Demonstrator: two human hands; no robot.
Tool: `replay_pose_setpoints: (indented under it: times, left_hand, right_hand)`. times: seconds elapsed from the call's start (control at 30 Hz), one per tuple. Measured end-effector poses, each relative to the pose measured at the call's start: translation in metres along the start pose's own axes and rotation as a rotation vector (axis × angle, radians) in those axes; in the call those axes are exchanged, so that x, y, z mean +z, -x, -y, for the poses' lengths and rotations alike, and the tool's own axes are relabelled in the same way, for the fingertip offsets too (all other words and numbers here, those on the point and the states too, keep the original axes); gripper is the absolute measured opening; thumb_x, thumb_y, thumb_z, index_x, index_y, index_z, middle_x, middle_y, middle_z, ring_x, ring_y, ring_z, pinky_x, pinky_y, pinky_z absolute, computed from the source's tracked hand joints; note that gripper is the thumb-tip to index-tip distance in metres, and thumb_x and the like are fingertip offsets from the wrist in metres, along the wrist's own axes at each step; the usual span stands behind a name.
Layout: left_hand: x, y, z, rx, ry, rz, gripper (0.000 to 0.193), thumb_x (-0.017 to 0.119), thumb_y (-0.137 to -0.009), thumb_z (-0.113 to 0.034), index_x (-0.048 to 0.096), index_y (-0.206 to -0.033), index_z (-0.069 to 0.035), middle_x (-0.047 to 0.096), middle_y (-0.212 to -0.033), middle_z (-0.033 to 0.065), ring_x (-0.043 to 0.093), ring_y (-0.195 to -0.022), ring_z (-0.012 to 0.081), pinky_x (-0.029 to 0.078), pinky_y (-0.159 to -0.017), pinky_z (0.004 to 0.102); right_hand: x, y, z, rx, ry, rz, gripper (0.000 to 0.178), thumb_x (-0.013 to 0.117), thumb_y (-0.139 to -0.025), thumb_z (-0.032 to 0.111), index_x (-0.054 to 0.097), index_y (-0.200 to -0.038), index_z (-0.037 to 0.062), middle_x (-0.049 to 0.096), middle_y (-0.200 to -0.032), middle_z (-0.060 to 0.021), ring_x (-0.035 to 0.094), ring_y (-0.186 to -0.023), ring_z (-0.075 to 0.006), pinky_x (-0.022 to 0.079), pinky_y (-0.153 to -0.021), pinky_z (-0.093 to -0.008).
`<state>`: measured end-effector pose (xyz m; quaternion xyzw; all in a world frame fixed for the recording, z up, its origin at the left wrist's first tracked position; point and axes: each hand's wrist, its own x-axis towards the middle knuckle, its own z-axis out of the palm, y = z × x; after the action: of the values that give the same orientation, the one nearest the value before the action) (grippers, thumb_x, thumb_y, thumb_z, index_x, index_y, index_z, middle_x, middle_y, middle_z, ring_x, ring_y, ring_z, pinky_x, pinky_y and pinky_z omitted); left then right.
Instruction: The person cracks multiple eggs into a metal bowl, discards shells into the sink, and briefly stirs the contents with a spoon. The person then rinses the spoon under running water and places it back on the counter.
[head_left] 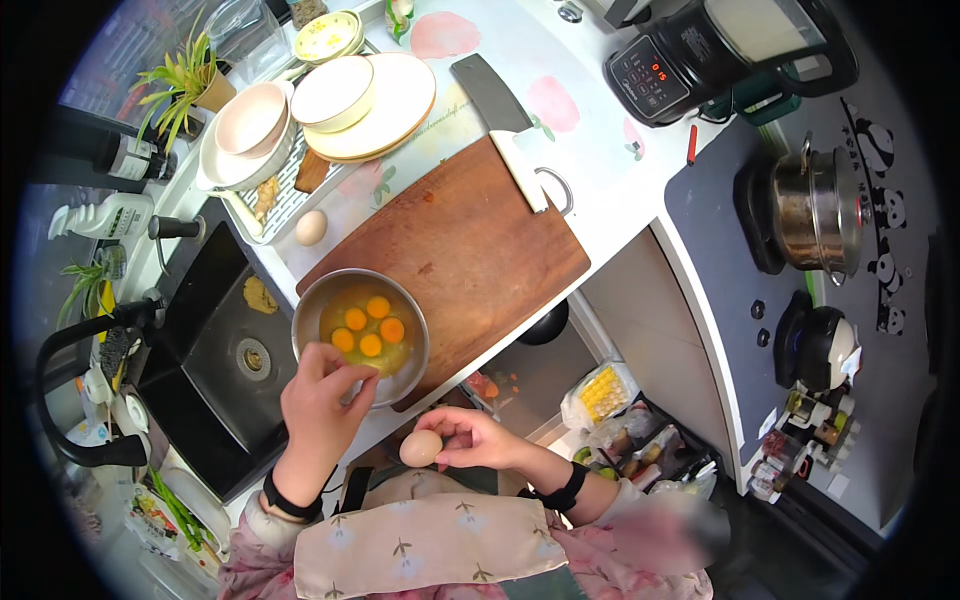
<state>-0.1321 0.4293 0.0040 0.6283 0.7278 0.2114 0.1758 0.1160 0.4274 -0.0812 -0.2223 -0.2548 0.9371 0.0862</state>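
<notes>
Only the head view here, so I'll use the bowl [410, 365] as the landmark. It's over the sink end of the cutting board [470, 255], and I can count five yolks [392, 329] in it, all looking round and unbroken. So that's five eggs' worth done, from what shows. As for what's left, two eggs look whole: the held egg [420, 448], on the person's side of the bowl and a bit right, and a loose egg [311, 228] just past the bowl's far rim, off the board. Can't see the underside of either, so no promises about cracks.

Right hand [478, 440]: grip curled round the held egg, fingertips on its side, well apart from the bowl. Left hand [325, 390]: grip narrow, thumb and fingertips pinched together over the bowl's near side. Can't tell if there's anything tiny in that pinch.

Edges: the front edge of the bench [610, 190] runs close by the bowl's near right side, and the held egg is out past it, so nothing of the bench is under it. The sink [195, 345] is right beside the bowl on its left. Most elbow room is right of the bowl, along the board, up to the knife [490, 95] at the far end. Beyond the loose egg, stacked dishes [333, 92] crowd things.
</notes>
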Motion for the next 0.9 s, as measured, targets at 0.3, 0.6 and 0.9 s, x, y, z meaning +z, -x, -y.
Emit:
replay_pose_setpoints:
  times: [0.3,0.6,0.9]
  left_hand:
    - [0.031,-0.016,-0.008,-0.010,-0.228,0.113,0.009,0.081,-0.077,-0.015,0.079,-0.085,-0.013,0.055,-0.086,0.0044,0.064,-0.071,0.0246,0.051,-0.059,0.0380]
    - [0.041,-0.018,-0.006,0.023,-0.295,0.124,0.009,0.080,-0.079,-0.018,0.079,-0.086,-0.012,0.057,-0.082,0.0055,0.064,-0.070,0.0258,0.052,-0.061,0.0391]
    - [0.046,-0.020,-0.006,-0.011,-0.295,0.148,0.013,0.081,-0.078,-0.018,0.082,-0.090,-0.015,0.057,-0.084,0.0065,0.065,-0.072,0.0282,0.053,-0.064,0.0402]
  right_hand:
    - [-0.009,0.026,-0.009,-0.115,0.023,-0.052,0.048,0.068,-0.094,0.004,0.051,-0.138,0.0041,0.062,-0.129,-0.0101,0.064,-0.109,-0.0142,0.058,-0.083,-0.0276]
    - [-0.008,0.038,-0.017,-0.188,0.001,-0.092,0.047,0.072,-0.092,0.003,0.055,-0.135,0.0040,0.063,-0.123,-0.0071,0.062,-0.110,-0.0126,0.059,-0.080,-0.0265]
    - [-0.010,0.046,-0.022,-0.196,0.015,-0.123,0.049,0.069,-0.092,0.003,0.052,-0.138,0.0042,0.061,-0.130,-0.0098,0.064,-0.111,-0.0149,0.059,-0.082,-0.0275]
